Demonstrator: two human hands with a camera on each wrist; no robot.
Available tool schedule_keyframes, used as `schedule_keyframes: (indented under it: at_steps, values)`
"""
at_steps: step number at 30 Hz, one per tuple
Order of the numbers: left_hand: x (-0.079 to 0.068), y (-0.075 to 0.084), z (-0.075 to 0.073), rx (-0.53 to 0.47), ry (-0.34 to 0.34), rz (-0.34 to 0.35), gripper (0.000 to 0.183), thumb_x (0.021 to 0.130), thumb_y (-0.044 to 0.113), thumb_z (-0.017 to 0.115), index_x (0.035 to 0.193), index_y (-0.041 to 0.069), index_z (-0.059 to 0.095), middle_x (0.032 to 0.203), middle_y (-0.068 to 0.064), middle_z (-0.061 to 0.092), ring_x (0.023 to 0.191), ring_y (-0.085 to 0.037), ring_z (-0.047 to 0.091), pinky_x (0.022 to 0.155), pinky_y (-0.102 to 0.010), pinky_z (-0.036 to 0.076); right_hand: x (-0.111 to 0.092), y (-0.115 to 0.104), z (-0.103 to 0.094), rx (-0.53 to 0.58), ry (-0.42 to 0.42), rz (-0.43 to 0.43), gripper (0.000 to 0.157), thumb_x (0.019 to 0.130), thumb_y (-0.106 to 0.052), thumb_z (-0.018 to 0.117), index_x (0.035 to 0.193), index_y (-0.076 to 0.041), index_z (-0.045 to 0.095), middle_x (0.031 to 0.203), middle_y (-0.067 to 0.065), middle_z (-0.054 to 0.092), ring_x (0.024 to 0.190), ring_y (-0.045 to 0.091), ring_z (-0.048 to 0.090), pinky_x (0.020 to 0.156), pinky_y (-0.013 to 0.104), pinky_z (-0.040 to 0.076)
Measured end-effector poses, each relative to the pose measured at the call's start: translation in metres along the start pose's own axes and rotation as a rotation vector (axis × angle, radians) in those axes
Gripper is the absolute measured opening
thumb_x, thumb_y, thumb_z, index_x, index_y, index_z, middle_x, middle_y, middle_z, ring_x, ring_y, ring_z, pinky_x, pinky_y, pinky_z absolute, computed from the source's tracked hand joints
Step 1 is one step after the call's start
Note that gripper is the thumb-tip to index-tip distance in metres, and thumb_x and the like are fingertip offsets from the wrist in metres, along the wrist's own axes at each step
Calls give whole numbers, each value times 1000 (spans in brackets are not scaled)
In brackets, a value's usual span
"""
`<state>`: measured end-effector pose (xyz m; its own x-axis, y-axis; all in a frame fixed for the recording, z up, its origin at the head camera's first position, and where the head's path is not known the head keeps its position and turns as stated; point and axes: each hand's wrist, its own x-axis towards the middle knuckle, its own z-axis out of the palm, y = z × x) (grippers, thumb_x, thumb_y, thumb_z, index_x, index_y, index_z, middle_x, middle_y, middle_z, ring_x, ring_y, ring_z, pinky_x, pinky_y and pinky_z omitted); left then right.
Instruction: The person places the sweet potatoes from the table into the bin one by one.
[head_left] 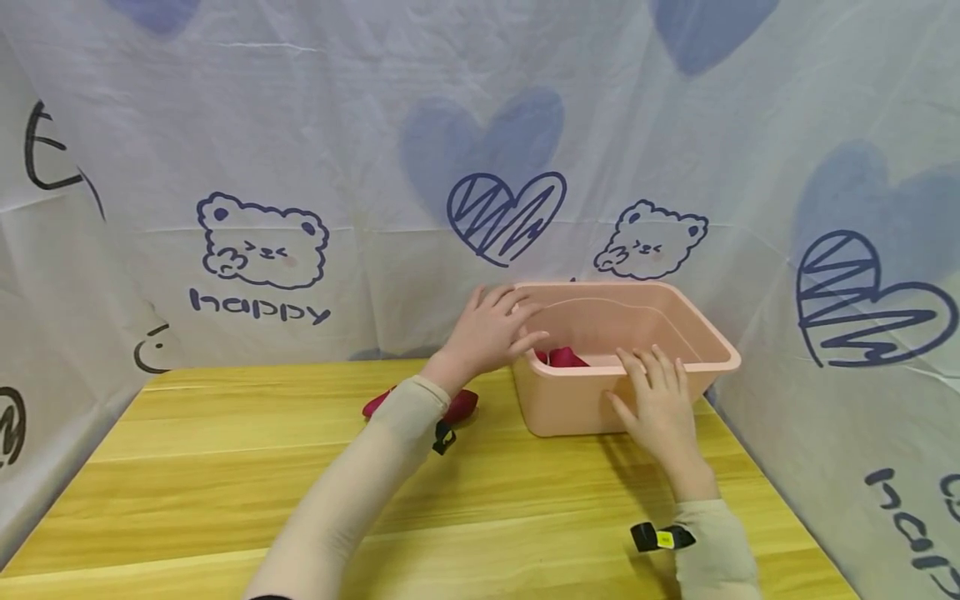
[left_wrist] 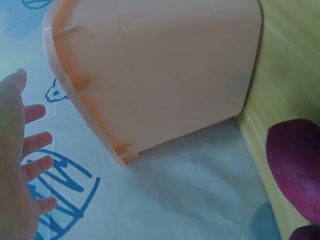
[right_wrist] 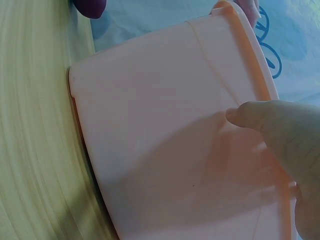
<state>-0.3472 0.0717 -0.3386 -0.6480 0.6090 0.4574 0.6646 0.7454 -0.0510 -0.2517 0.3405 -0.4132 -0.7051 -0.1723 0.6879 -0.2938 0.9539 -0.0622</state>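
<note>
A pink plastic bin (head_left: pixel 573 404) stands on the table near the cloth backdrop. My left hand (head_left: pixel 486 332) is at the bin's left rim, its fingers spread and nothing in its grasp; the left wrist view shows a gap between its fingers and the bin. My right hand (head_left: pixel 662 408) holds the front rim, fingers over the edge and thumb (right_wrist: pixel 245 115) against the outer wall. Inside the bin are reddish-purple sweet potatoes (head_left: pixel 567 358), partly hidden by the front wall. More sweet potatoes (head_left: pixel 461 406) lie left of the bin, partly covered by my left forearm.
The wooden table (head_left: pixel 225 467) meets a white cloth (head_left: pixel 360 167) with printed hearts and bears at the back. Another cloth side (head_left: pixel 847 350) rises close to the bin's right. Black straps (head_left: pixel 662 537) hang at both wrists.
</note>
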Motion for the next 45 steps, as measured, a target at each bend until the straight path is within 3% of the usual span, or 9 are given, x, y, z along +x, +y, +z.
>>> schedule_keyframes:
  at_steps: [12, 23, 34, 45]
  values:
    - [-32, -15, 13, -49, 14, -61, 53, 98, 59, 39, 141, 29, 51, 149, -1, 47, 141, -26, 36, 118, -61, 18, 0, -1, 0, -3, -4, 3, 63, 82, -29, 72, 137, -11, 49, 131, 24, 52, 134, 45, 36, 113, 63, 20]
    - [-55, -20, 35, -83, -45, -113, 55, 97, 63, 36, 139, 30, 51, 149, -3, 46, 141, -29, 36, 117, -63, 17, 0, -4, -2, -3, -5, 7, 64, 81, -25, 75, 138, -10, 48, 131, 24, 52, 134, 45, 36, 114, 63, 19]
    - [-76, -16, 52, -95, -168, -142, 65, 94, 70, 33, 146, 32, 42, 153, -4, 41, 145, -30, 32, 115, -66, 18, 0, -3, -1, -3, 2, 3, 65, 81, -25, 76, 137, -10, 49, 131, 24, 52, 134, 45, 36, 114, 63, 20]
    - [-93, -12, 62, -140, -305, -183, 70, 92, 73, 31, 151, 35, 35, 162, -5, 26, 151, -33, 18, 117, -65, 16, 0, -3, 0, -11, 11, -7, 63, 81, -25, 74, 137, -10, 49, 129, 24, 53, 133, 45, 37, 113, 64, 21]
